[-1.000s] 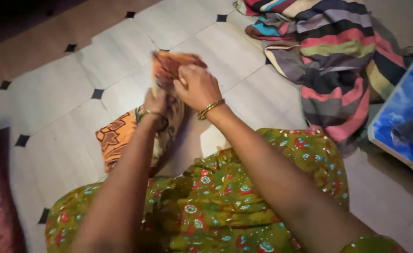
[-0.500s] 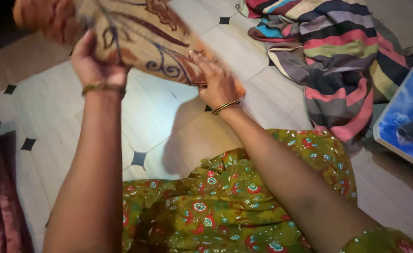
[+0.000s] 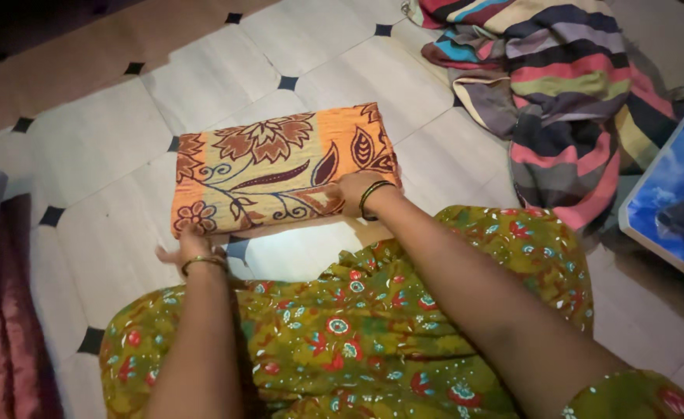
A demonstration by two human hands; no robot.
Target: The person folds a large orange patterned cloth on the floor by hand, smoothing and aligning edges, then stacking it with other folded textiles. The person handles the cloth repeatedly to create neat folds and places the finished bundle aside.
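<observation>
A folded orange cloth [image 3: 276, 167] with a brown floral print lies flat on the pale tiled floor [image 3: 101, 147], directly in front of the seated person's knees. The right hand [image 3: 351, 194] rests on the cloth's near right corner, fingers pressed flat on the fabric — no closed grip. The left hand [image 3: 189, 247] sits at the near left corner; whether its grip closes on the edge cannot be told. A green flowered garment [image 3: 357, 326] covers the lap. A striped cloth [image 3: 559, 85] lies crumpled at far right — well apart — beside a blue board [image 3: 672, 194].
</observation>
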